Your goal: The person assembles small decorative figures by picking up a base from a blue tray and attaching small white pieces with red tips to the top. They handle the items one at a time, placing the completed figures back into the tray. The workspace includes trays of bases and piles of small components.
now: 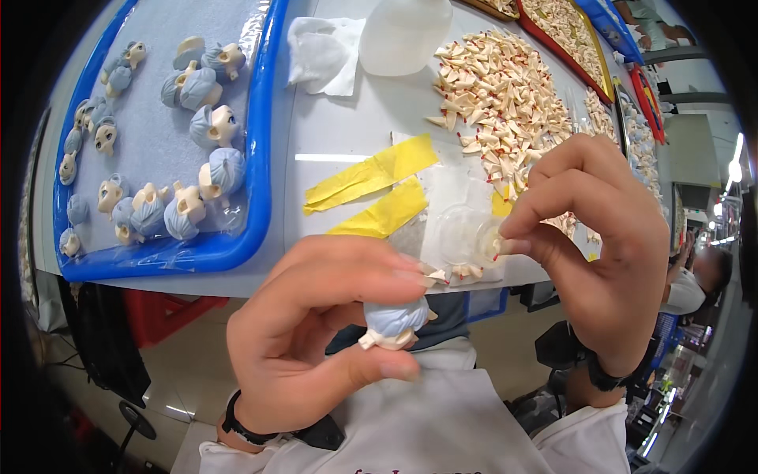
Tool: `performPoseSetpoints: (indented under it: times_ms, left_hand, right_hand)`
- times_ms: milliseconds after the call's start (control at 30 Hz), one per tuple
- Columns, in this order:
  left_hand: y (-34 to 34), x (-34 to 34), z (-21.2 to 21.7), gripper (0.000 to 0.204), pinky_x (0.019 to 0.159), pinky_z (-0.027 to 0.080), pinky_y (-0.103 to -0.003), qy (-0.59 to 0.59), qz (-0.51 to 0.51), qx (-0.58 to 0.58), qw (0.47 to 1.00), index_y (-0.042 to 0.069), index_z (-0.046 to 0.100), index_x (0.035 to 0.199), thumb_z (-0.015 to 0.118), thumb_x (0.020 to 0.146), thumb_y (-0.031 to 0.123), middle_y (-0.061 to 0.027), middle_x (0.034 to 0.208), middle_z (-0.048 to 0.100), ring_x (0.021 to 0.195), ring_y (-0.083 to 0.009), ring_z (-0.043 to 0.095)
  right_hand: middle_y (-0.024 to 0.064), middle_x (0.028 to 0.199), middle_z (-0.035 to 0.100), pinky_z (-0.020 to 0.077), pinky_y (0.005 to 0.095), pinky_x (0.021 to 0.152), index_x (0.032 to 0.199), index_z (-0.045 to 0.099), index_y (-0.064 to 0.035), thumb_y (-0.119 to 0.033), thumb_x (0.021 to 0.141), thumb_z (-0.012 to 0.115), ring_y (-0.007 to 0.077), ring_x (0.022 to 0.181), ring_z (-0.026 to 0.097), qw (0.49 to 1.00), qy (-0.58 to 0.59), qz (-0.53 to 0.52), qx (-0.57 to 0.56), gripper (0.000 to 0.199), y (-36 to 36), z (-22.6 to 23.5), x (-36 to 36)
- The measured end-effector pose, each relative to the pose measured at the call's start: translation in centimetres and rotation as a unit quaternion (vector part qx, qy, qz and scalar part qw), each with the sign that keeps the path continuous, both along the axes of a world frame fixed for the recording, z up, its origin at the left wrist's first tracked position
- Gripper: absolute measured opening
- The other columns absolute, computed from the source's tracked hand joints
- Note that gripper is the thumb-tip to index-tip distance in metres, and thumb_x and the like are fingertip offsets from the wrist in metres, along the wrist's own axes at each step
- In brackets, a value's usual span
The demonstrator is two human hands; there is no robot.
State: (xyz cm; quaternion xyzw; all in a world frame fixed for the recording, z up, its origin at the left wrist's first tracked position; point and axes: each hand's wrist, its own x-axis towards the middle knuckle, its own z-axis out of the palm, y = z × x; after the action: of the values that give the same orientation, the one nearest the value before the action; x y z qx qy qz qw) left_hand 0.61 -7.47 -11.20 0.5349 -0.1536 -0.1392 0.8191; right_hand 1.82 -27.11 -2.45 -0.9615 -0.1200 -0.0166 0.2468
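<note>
Currently, L hand: thumb + fingers closed round doll head, nr table edge.
R hand: pinched at clear dish; can't tell if gripping anything.
Head risk: may drop if L grip slackens.

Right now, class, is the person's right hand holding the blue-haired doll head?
No, the left hand holds the doll head between thumb and fingers, while the right hand is apart from it.
</note>
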Motion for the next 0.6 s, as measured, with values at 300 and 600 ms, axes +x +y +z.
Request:
performPoseSetpoints:
  times_ms: [300, 600]
  left_hand:
    - [-0.7, -0.4, 1.1, 0.047, 0.063, 0.049, -0.024, 0.036, -0.026, -0.035, 0.998, -0.001, 0.052, 0.101, 0.077, 0.066, 0.019, -0.019, 0.101, 0.052, 0.077, -0.0206, 0.06]
    - [-0.8, -0.7, 1.3, 0.034, 0.076, 0.046, -0.027, -0.064, -0.03, 0.005, 0.997, -0.002, 0.057, 0.094, 0.074, 0.069, 0.013, -0.0193, 0.094, 0.056, 0.083, -0.0204, 0.058]
  right_hand:
    - [0.0049, 0.07, 0.047, 0.0368, 0.0232, 0.059, 0.071, 0.059, -0.0064, 0.004, 0.06, 0.068, 0.0137, 0.065, 0.047, 0.988, 0.004, 0.0, 0.155, 0.017, 1.0, 0.8, -2.5]
    - [0.0056, 0.072, 0.049, 0.0348, 0.0208, 0.055, 0.076, 0.058, -0.0098, 0.004, 0.065, 0.069, 0.0112, 0.062, 0.045, 0.958, -0.003, 0.039, 0.283, 0.021, 1.5, -1.6, -4.1]
